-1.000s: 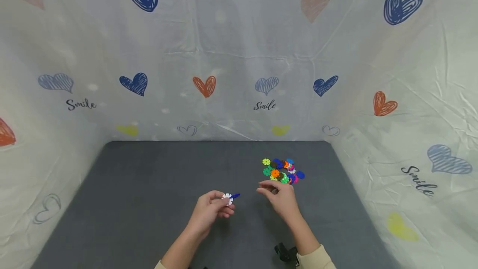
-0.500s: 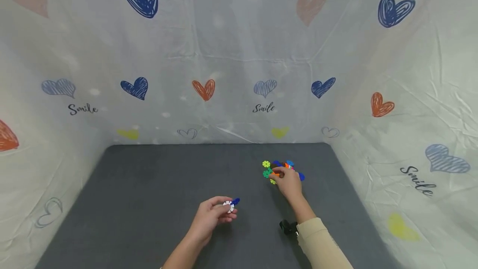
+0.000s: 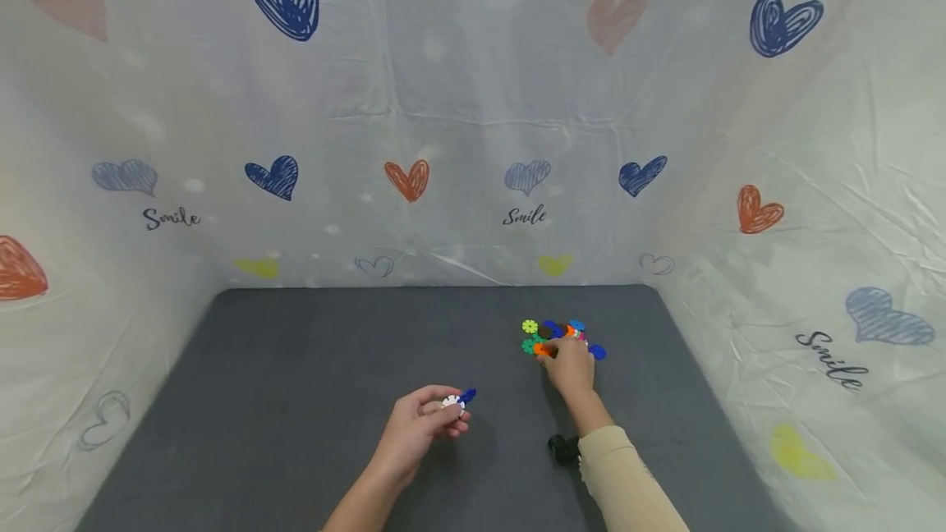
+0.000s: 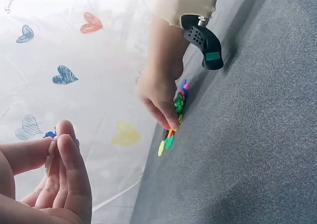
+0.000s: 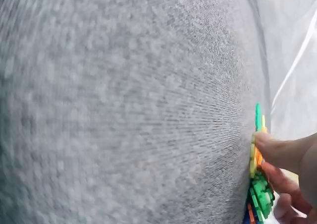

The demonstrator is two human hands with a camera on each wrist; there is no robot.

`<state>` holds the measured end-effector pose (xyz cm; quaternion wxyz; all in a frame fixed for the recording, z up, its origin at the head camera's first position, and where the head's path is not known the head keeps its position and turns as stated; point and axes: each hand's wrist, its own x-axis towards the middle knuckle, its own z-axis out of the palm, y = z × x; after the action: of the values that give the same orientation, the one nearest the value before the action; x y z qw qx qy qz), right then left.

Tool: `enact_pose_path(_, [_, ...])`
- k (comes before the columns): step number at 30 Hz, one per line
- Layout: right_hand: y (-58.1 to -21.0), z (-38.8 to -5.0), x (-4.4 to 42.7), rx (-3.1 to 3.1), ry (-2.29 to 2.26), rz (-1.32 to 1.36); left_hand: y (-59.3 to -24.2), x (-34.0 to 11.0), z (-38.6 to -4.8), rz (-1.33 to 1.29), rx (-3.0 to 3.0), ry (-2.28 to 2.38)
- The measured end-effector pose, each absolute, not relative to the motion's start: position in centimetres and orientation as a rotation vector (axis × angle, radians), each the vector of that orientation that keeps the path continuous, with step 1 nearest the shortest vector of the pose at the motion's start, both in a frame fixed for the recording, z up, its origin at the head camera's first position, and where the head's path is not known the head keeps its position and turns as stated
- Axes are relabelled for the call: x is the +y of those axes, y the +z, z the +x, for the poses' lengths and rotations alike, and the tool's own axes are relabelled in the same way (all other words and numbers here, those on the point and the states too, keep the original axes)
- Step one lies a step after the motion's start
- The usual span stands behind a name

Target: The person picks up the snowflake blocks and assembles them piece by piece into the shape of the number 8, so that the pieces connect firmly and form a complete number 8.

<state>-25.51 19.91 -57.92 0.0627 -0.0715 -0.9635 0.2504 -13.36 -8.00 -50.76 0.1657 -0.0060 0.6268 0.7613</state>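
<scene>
My left hand (image 3: 417,429) pinches a white toothed plastic disc (image 3: 452,405) between thumb and fingers, above the table. A blue disc (image 3: 468,396) stands edge-on at its far right side, seemingly joined to it. In the left wrist view the fingers (image 4: 74,174) hide most of both. My right hand (image 3: 572,364) reaches down into a pile of coloured discs at the back right. Its thumb (image 5: 272,147) touches a yellow disc (image 5: 253,159) beside an orange disc (image 3: 542,348). Whether the fingertips grip a disc cannot be made out.
Round the right hand lie a lime disc (image 3: 530,326), green disc (image 3: 528,346), blue disc (image 3: 597,351) and several others. A black wrist device (image 3: 564,449) sits by the right sleeve (image 3: 628,474). The grey table (image 3: 296,401) meets heart-printed white cloth (image 3: 458,228) behind.
My right hand has moved right and away from me onto the disc pile, then shifted slightly there. The left hand keeps hold of the white and blue discs, almost in place.
</scene>
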Motion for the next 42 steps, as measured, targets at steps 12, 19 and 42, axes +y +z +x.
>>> enact_pose_path(12, [-58.3, -25.8, 20.3, -2.945, 0.668, -0.227, -50.7, -7.7, -13.2, -0.003, 1.796, 2.149])
enact_pose_path(19, [-56.9, -24.8, 19.7, -2.841, 1.117, -0.221, -50.7, -7.7, -13.4, -0.012, 1.792, 2.147])
enact_pose_path(42, [-50.8, -16.4, 13.8, -2.594, 1.912, 0.262, -50.6, -7.9, -13.9, -0.072, 1.851, 2.134])
